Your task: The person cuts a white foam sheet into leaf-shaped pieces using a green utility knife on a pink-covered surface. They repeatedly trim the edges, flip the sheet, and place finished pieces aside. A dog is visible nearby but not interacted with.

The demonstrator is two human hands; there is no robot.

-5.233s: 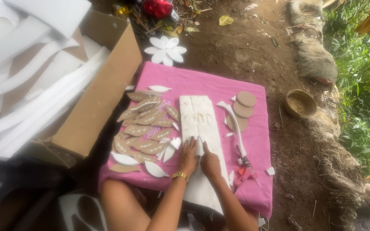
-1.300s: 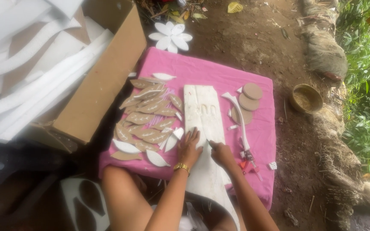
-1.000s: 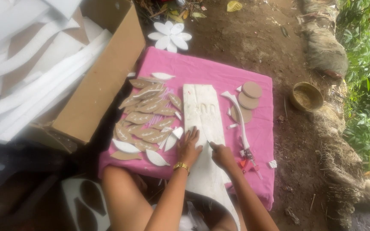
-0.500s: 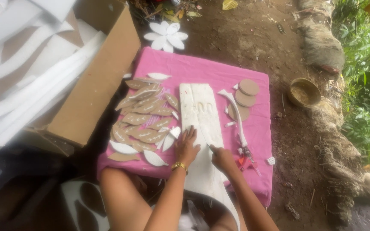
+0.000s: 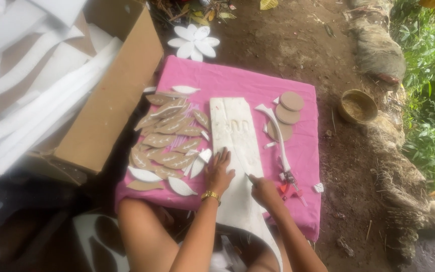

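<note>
The left hand (image 5: 218, 171) lies flat, fingers spread, pressing the white foam strip (image 5: 237, 151), which runs over the pink cloth (image 5: 237, 83) toward twelve o'clock. At its three o'clock the right hand (image 5: 264, 191) is closed round what may be a small blade, too small to be sure. The strip looks light, soft and easily dented; best held flat near the cut. Leaf-shaped cutouts (image 5: 167, 143) lie at nine o'clock, brown discs (image 5: 289, 108) at one o'clock.

My left hand (image 5: 219, 172) wears a gold bracelet (image 5: 210, 196) and lies on a white foam strip (image 5: 237, 146). The cloth (image 5: 237, 85) beneath is bright pink. The leaf-shaped cutouts (image 5: 169, 138) are brown and white, the round discs (image 5: 289, 108) brown, the bowl (image 5: 357, 106) dull yellow-brown.
</note>
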